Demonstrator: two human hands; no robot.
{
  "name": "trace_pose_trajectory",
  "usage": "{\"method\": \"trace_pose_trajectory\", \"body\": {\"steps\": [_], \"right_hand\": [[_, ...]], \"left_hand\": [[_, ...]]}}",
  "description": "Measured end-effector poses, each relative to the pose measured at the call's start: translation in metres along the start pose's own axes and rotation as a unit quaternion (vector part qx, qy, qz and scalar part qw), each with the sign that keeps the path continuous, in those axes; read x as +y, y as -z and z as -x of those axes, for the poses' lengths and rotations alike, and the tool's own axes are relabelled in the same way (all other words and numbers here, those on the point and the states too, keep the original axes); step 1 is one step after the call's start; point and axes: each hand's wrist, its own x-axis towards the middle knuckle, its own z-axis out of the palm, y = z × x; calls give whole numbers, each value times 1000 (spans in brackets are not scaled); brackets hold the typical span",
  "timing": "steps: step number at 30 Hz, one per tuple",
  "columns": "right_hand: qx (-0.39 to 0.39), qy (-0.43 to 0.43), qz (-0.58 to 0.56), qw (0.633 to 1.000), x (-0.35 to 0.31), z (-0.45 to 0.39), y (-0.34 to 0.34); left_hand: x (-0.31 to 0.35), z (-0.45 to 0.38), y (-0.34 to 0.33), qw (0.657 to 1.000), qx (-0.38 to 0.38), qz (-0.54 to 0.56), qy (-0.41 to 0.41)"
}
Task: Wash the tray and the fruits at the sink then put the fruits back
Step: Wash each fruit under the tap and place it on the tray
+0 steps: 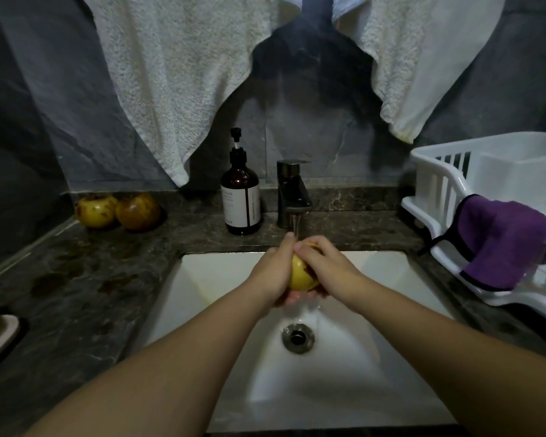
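Both grips closed on yellow fruit [298, 274]: left hand [273, 272] cups beneath, right hand [327, 266] rubs above, under tap [292, 197] stream over sink [202, 272]. Advise rotating fruit fully (two more at 10 o'clock on worktop [76, 279]).

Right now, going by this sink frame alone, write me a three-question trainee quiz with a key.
1. True or false: water runs from the faucet onto the yellow fruit.
2. How many fruits lie on the counter at back left?
3. What hangs over the white dish rack? A) white towel B) purple cloth C) sponge

Key
1. True: a stream falls onto the fruit, which the left hand and right hand grip over the sink.
2. Two fruits, left of the pump bottle.
3. B, the purple cloth.
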Motion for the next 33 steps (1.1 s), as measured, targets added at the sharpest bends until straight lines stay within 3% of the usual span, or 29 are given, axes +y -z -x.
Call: {"method": "trace_pose_trajectory", "body": {"steps": [4,8,11,15,18,22,26,29,33], "right_hand": [[-21,-51,-40,998,0,0,-4],[27,27,-18,999,-2,-4,-4],[-28,-54,-58,997,-1,-3,-7],[16,10,-30,999,0,-5,-5],[-19,-56,-55,997,-1,-4,-9],[39,28,32,998,-3,-4,-11],[-20,-67,-46,996,-5,-3,-17],[21,6,14,1000,-5,-5,-14],[-3,-46,-9,999,-7,-8,-14]], "left_hand": [[-1,2,0,997,35,-58,-48],[6,7,2,997,-47,54,31],[2,5,1,1000,9,6,-11],[3,6,3,998,-28,49,13],[1,3,3,1000,20,-6,-19],[-1,5,5,999,-20,43,25],[-4,1,7,998,47,-25,-22],[-3,5,9,998,-18,32,44],[-3,3,8,999,37,-12,-7]]}}
